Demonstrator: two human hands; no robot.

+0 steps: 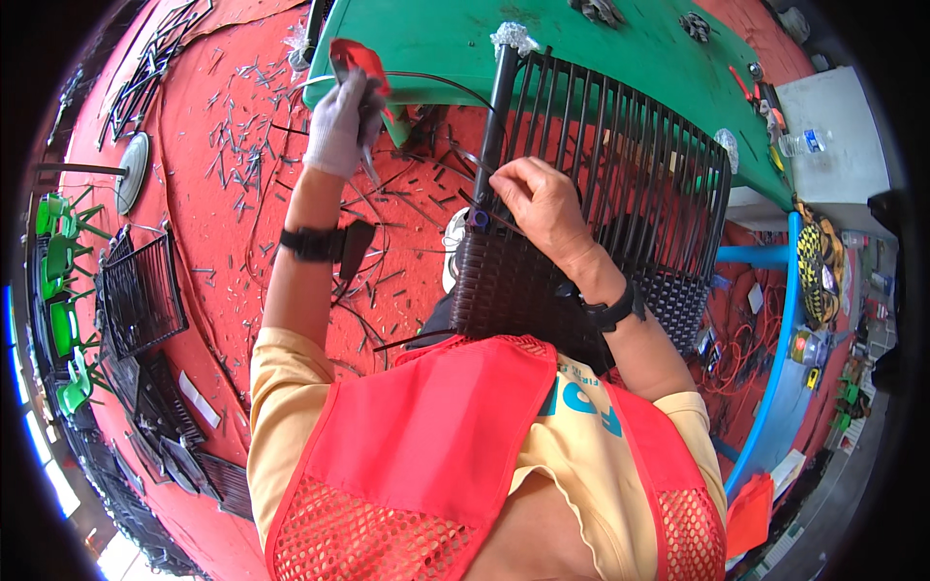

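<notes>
A dark frame [581, 107] with rows of slats stands tilted before me, its lower part covered in brown-black wicker weave [509, 286]. My left hand [341, 126], in a pale glove with red at the fingers, is raised to the left of the frame. Its fingers are closed on a thin dark plastic strip [441, 80], which arcs over to the frame's post [499, 116]. Beside that post my bare right hand [544, 205] pinches the strip just above the weave. The exact grip of its fingertips is partly hidden.
A green table [426, 39] stands behind the frame, with pliers [741, 85] and a plastic bottle [804, 143] towards the right. Strip offcuts [247, 160] litter the red floor. Black wire frames [145, 290] lie at left; a blue bar [775, 378] curves at right.
</notes>
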